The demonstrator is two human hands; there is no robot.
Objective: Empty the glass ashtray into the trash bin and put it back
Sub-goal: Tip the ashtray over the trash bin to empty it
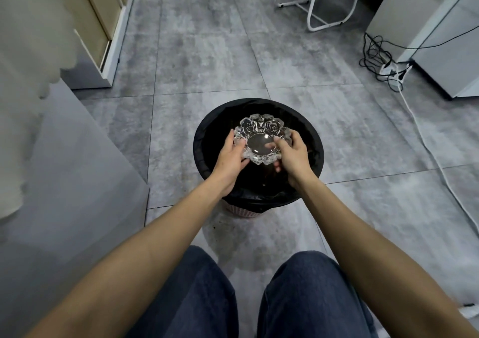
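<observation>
The cut-glass ashtray (260, 137) is held over the open mouth of the round trash bin (315, 140), which is lined with a black bag. My left hand (232, 159) grips the ashtray's left rim. Its right rim is held by my right hand (291, 153), the thumb reaching into the bowl. The ashtray's bowl faces up toward me and looks clear inside. The bin stands on the grey tiled floor just in front of my knees.
A grey table or counter (64, 182) stands at the left. Cabinets (103, 27) are at the far left. A white appliance (440, 39) with a power strip and tangled cables (388, 68) is at the far right. A white metal frame (326, 14) stands at the back.
</observation>
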